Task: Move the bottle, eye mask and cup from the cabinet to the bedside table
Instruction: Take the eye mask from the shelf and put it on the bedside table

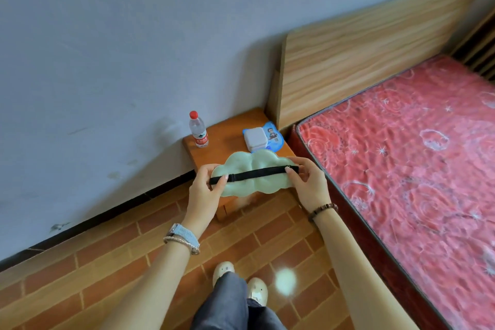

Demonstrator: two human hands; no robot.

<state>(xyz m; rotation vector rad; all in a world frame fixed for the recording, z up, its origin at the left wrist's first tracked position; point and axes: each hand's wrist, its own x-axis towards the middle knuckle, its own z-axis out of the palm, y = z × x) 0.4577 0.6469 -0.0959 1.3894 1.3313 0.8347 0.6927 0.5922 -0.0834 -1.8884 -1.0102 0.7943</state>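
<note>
Both hands hold the eye mask level over the near edge of the tabletop, with its back side facing up. It is a pale green, cloud-shaped pad, and a black strap runs across it from end to end. The left hand has its grip closed on the mask's left end, thumb pressing on the strap and fingers curled under the pad. The right hand pinches the right end of the strap between thumb and fingers. Whether the mask touches the tabletop cannot be told.

The bottle, clear with a red cap and a red label, stands upright at the far left corner of the tabletop, close to the wall. A blue pack of wipes with a white lid lies near the right edge, just beyond the mask.

The bed, with a pink flowered mattress, stands just to the right of the small table, its wooden headboard against the wall. The left wrist wears a watch, the right a bead bracelet. The floor has a brick pattern.
</note>
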